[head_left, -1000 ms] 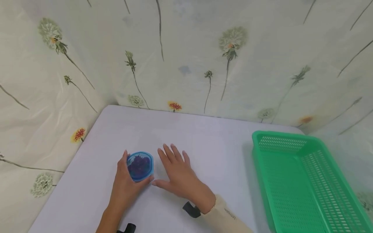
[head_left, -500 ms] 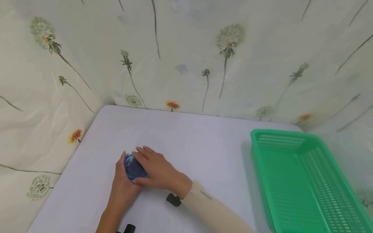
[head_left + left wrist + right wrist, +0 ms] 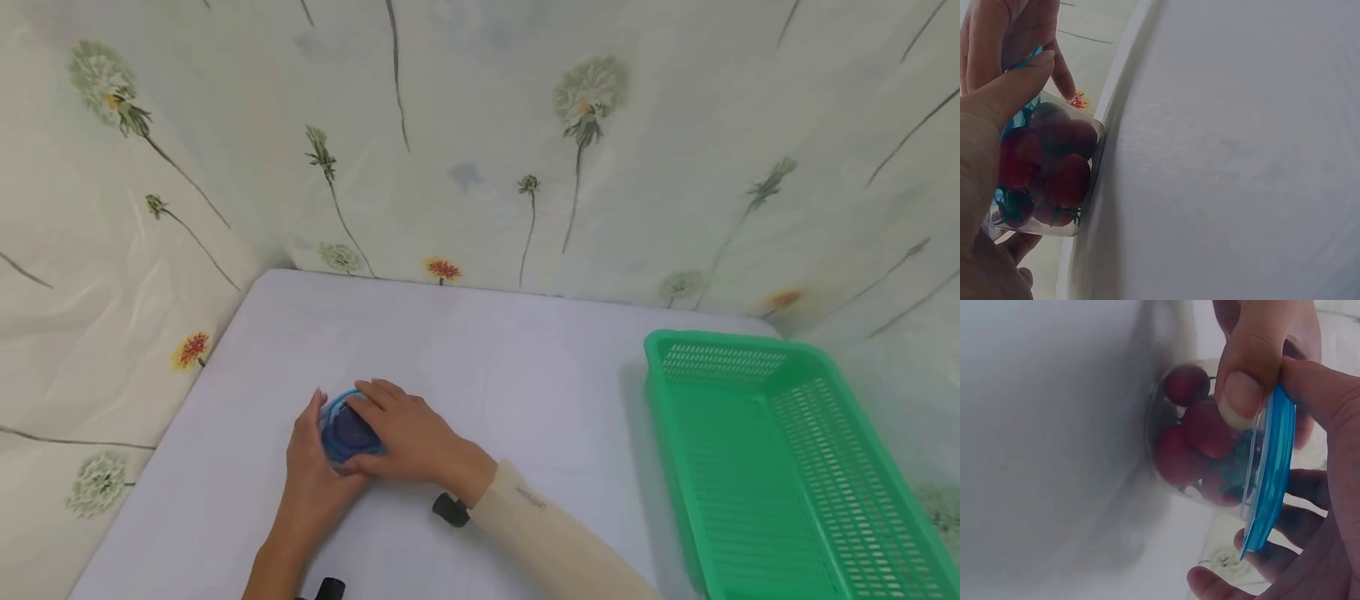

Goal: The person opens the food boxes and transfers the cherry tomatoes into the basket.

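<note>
A clear plastic container (image 3: 1054, 230) stands on the table at the front left. Several small dark red tomatoes (image 3: 1179, 455) with green stems show through its wall. Its translucent blue lid (image 3: 1277, 469) is at the rim, tilted slightly in the right wrist view. My left hand (image 3: 313, 467) grips the container from the left and front, its thumb on the side just below the lid. From the right, my right hand (image 3: 420, 442) holds the lid, with thumb at its near edge and fingers over the far edge. Both hands partly hide the lid in the head view.
A large green plastic basket (image 3: 675, 467) with slotted walls stands at the right of the white table (image 3: 510, 358). Flower-patterned sheeting (image 3: 465, 100) rises behind the table and along its left side. A black wrist mount (image 3: 450, 510) sits under the right wrist.
My right hand has come left from beside the container, where its fingers were spread, and now holds the lid. My left hand keeps its grip with hardly any movement.
</note>
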A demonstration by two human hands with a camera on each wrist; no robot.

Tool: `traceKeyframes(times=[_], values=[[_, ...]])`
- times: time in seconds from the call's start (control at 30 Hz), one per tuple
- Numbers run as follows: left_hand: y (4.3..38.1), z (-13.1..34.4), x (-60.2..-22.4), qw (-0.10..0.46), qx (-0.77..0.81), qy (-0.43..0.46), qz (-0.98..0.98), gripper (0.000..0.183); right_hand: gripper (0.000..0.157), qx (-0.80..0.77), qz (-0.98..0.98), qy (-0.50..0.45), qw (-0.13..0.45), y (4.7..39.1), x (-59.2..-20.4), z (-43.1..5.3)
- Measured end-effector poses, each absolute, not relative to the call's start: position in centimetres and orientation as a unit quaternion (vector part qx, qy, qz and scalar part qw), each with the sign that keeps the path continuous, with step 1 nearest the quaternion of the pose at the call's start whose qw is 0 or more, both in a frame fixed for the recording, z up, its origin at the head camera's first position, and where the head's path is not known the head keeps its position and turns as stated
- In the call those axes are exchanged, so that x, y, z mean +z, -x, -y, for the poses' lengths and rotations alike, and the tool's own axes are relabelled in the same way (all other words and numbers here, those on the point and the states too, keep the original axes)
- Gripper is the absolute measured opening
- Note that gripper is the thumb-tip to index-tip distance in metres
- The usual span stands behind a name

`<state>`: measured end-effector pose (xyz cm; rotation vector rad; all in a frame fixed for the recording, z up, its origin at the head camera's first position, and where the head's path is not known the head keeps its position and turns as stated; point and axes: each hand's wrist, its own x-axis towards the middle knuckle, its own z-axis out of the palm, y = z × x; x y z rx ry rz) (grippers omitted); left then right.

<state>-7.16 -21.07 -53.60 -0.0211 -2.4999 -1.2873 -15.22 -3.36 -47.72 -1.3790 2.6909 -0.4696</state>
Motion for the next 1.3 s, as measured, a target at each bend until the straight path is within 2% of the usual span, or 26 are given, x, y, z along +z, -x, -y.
traceKeyframes(times=[0.2,0.4,0.8,1.3], values=[[6.9,21.2,-53.5,0.166,-0.440,0.010,0.883,0.131,0.099,-0.174,-0.878,0.443,0.047,15.3,-48.0,2.3],[6.9,21.4,-53.4,0.142,-0.414,0.002,0.899,0.133,0.098,-0.190,-0.888,0.416,0.046,15.4,-47.9,0.5],[7.0,21.4,-52.8,0.085,-0.425,-0.046,0.900,0.125,0.097,-0.209,-0.927,0.306,0.050,16.7,-48.1,-6.5],[7.4,21.0,-53.0,0.084,-0.480,-0.034,0.872,0.114,0.088,-0.176,-0.954,0.237,0.040,16.7,-50.7,-10.6]])
